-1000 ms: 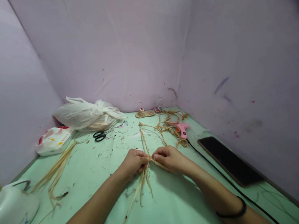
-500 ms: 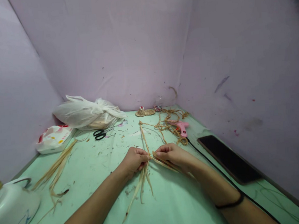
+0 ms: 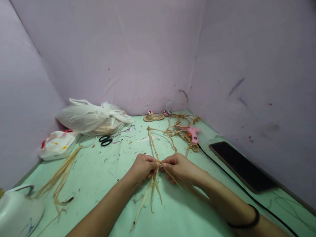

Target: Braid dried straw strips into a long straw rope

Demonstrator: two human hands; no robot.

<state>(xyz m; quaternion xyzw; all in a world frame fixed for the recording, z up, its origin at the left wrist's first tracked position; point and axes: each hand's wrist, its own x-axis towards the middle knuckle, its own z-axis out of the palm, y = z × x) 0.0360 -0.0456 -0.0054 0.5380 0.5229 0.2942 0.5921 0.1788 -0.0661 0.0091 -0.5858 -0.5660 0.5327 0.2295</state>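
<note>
A thin braided cord (image 3: 152, 144) of tan plant fibre runs down the middle of the green table to my fingertips. My left hand (image 3: 145, 167) pinches the cord's lower end, and loose strands (image 3: 152, 192) hang below it toward me. Close on its right, my right hand (image 3: 178, 167) is closed on strands at the same spot, some of them trailing back under the wrist. The two hands' fingertips nearly meet. More braided cord (image 3: 182, 125) lies in a tangle farther back, joined to the piece in hand.
Left: a white rounded container (image 3: 15, 221), loose fibre strands (image 3: 60, 171), a tissue pack (image 3: 58, 144), a white plastic bag (image 3: 92, 116) and black scissors (image 3: 105, 140). Right: a pink glue gun (image 3: 193, 134) with black cable and a dark phone (image 3: 242, 166). A woven piece (image 3: 154, 117) lies at the back.
My right hand has moved slightly left, closer to my left hand, and its fingers have come in to the cord's end. The view has shifted slightly.
</note>
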